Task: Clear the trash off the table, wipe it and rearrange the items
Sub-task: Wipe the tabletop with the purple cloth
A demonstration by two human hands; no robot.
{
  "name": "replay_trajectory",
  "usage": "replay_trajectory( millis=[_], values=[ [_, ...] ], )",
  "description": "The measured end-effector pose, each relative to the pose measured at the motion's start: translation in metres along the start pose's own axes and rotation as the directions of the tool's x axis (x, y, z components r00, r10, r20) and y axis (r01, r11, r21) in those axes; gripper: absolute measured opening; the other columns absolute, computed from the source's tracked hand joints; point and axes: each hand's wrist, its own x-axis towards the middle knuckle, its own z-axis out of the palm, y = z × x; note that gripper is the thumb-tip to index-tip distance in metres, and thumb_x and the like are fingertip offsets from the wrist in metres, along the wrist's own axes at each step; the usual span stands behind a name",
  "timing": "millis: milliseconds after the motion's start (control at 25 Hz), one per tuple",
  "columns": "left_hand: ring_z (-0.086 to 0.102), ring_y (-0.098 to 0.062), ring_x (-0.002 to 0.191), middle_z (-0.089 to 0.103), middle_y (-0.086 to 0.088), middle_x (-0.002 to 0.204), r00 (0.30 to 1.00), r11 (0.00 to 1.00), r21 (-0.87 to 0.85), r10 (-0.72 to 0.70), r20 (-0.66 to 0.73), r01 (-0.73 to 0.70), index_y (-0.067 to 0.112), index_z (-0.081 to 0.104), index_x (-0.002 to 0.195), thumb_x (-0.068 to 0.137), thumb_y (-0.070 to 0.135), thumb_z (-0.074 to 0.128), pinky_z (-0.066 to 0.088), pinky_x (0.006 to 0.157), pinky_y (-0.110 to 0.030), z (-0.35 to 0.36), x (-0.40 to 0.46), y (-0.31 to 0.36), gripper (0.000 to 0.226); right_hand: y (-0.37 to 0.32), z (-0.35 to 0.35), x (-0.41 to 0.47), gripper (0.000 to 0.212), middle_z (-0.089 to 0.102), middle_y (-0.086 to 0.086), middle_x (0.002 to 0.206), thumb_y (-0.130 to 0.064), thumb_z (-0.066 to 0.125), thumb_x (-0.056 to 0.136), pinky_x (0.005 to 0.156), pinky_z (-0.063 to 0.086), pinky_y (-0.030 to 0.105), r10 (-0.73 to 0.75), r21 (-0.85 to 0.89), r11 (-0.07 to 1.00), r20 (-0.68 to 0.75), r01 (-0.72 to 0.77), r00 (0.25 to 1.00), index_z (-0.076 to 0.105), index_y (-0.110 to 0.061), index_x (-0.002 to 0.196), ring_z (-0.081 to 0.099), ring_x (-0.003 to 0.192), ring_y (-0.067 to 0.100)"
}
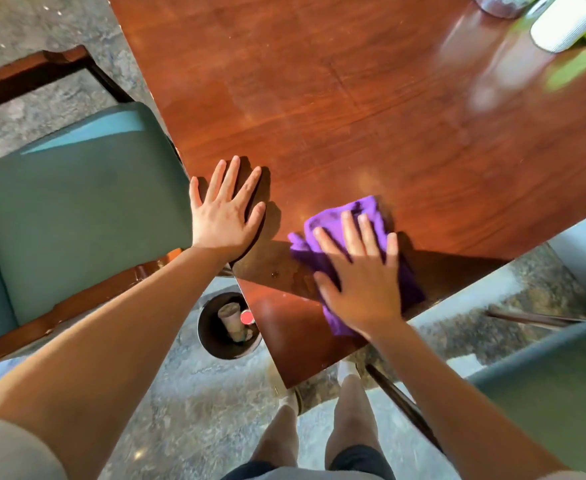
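Item: counter (336, 98), polished reddish wood, seen from above at its near corner. All places below are given relative to that corner.

Cloth (350, 216): purple, crumpled into a pad, lying flat on the counter just inside the corner and reaching almost to the right-hand edge.

Right hand (361, 275): palm down, fingers spread, pressed flat on top of the cloth; not curled around it. Blur at the fingers suggests a stroke under way.

Left hand (224, 211): palm down, fingers apart, holding nothing, braced on the counter at the left-hand edge, near the cloth but not touching it.

Spots (275, 273): a few small wet-looking marks on the counter between the two hands, close to the corner.

Bin (229, 341): round, on the floor just below and left of the corner; holds a cup and other discarded pieces.

Far items: a white cylinder (565, 26), a green thing and a metal container, well away at the opposite end; too blurred to name further.

Chairs: a green-cushioned chair (77, 209) beside the left edge, another at the right.

Step judged in hand: wiping. Handling notes:
- Keep the whole palm on the cloth so pressure spreads evenly.
- Sweep over the spots, overlapping strokes with the grain.
- Draw crumbs toward the corner above the bin, not onto the chairs.
- Refold to a clean face when soiled.
- Shift the bracing hand before wiping beneath it.
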Motion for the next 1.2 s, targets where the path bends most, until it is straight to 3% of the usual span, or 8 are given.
replay_trajectory(
  millis=[400, 520, 640, 720, 800, 920, 1040, 1200],
  values=[
    [0.01, -0.025, 0.146, 0.016, -0.005, 0.158, 1.0, 1.0, -0.006, 0.004, 0.002, -0.004, 0.033, 0.022, 0.147, 0.093, 0.049, 0.024, 0.004, 0.113, -0.058, -0.001, -0.001, -0.002, 0.056, -0.069, -0.001, -0.074, 0.049, 0.028, -0.005, 0.153, -0.038, 0.041, 0.092, 0.115, 0.013, 0.048, -0.413, 0.222, 0.9, 0.165, 0.374, 0.896, 0.035, -0.031, 0.141, 0.016, 0.143, 0.02],
    [0.008, -0.025, 0.146, 0.014, -0.005, 0.159, 1.0, 1.0, -0.002, 0.005, 0.009, -0.004, 0.034, 0.02, 0.147, 0.096, 0.048, 0.026, 0.002, 0.113, -0.058, -0.002, -0.001, -0.001, 0.054, -0.077, -0.021, -0.089, 0.038, 0.048, -0.02, 0.137, -0.026, 0.043, 0.09, 0.115, 0.012, 0.024, -0.327, 0.594, 0.776, 0.094, 0.211, 0.94, 0.051, -0.036, 0.127, 0.031, 0.134, -0.003],
    [0.006, -0.024, 0.146, 0.012, -0.005, 0.159, 1.0, 1.0, -0.01, 0.002, 0.019, -0.002, 0.033, 0.018, 0.147, 0.097, 0.047, 0.027, 0.001, 0.113, -0.057, -0.004, -0.001, -0.001, 0.053, -0.067, -0.034, -0.087, 0.022, 0.064, -0.014, 0.094, -0.011, 0.058, 0.086, 0.083, 0.041, 0.009, 0.059, 0.858, 0.079, 0.505, -0.508, 0.861, 0.065, -0.031, 0.09, 0.058, 0.084, -0.004],
    [0.006, -0.024, 0.146, 0.012, -0.005, 0.159, 1.0, 1.0, -0.01, 0.003, 0.019, -0.003, 0.033, 0.018, 0.147, 0.096, 0.047, 0.027, 0.001, 0.113, -0.057, -0.005, -0.001, -0.001, 0.053, -0.047, -0.043, -0.079, 0.044, 0.064, 0.0, 0.081, -0.043, 0.084, 0.052, 0.077, 0.046, 0.026, 0.208, 0.741, -0.314, 0.664, -0.594, 0.718, 0.064, -0.021, 0.084, 0.059, 0.072, 0.013],
    [0.005, -0.024, 0.146, 0.012, -0.005, 0.159, 1.0, 1.0, -0.008, 0.002, 0.023, -0.002, 0.034, 0.018, 0.147, 0.096, 0.048, 0.025, 0.001, 0.113, -0.057, -0.005, -0.001, -0.002, 0.054, -0.024, -0.061, -0.055, 0.041, 0.069, -0.009, 0.076, -0.05, 0.08, 0.05, 0.08, 0.046, 0.027, 0.393, 0.828, -0.35, 0.555, -0.439, 0.733, 0.071, -0.021, 0.076, 0.064, 0.076, 0.008],
    [0.006, -0.025, 0.146, 0.012, -0.005, 0.159, 1.0, 1.0, -0.015, 0.005, 0.023, -0.005, 0.034, 0.019, 0.147, 0.093, 0.05, 0.02, 0.0, 0.113, -0.057, -0.005, 0.0, -0.001, 0.056, -0.007, -0.077, 0.012, 0.025, 0.069, -0.024, 0.074, -0.019, 0.051, 0.085, 0.078, 0.04, 0.003, 0.334, 0.96, 0.166, 0.162, -0.227, 0.929, 0.07, -0.027, 0.071, 0.057, 0.075, -0.018],
    [0.007, -0.025, 0.146, 0.015, -0.005, 0.159, 1.0, 0.999, -0.033, 0.009, 0.017, -0.008, 0.033, 0.022, 0.147, 0.093, 0.05, 0.021, 0.0, 0.113, -0.057, -0.004, -0.001, -0.002, 0.057, -0.023, -0.038, 0.043, 0.049, 0.058, 0.002, 0.13, -0.035, 0.036, 0.082, 0.106, 0.027, 0.026, -0.087, 0.496, 0.865, 0.013, 0.069, 0.996, 0.059, -0.017, 0.122, 0.046, 0.125, 0.008],
    [0.005, -0.025, 0.146, 0.012, -0.005, 0.159, 0.999, 1.0, -0.026, 0.016, 0.033, -0.015, 0.033, 0.019, 0.147, 0.096, 0.048, 0.025, -0.001, 0.113, -0.056, -0.004, -0.001, -0.002, 0.053, -0.051, -0.007, 0.019, 0.047, 0.042, 0.0, 0.146, -0.038, 0.039, 0.088, 0.109, 0.018, 0.039, -0.334, 0.263, 0.915, 0.063, 0.307, 0.941, 0.049, -0.025, 0.132, 0.031, 0.138, 0.02]
  ],
)
